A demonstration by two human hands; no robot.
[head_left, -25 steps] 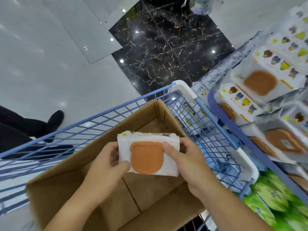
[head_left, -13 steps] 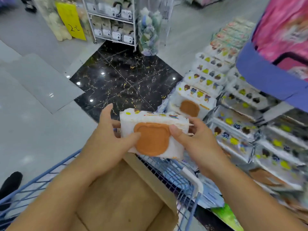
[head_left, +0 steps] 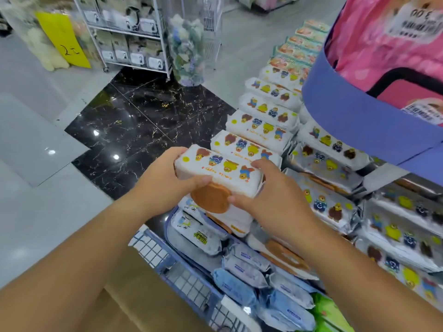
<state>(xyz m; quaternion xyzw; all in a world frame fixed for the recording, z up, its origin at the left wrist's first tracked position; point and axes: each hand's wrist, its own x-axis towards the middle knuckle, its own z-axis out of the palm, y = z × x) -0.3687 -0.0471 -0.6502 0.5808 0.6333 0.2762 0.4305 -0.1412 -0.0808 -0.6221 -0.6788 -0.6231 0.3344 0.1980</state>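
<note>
**Pack held at the shelf**

Pack sits tilted, orange lid toward the person, just above the near end of the shelf row. Left hand grips its left end, right hand its right. Cart below

The pack of wet wipes was a soft white block with four cartoon bears (brown, blue, yellow, red-and-blue) printed along its upturned long side. Its broad face, bearing a flat orange bear-shaped lid, faced the person, tipped downward. The left hand and right hand gripped its ends, holding it off the shelf.
</note>
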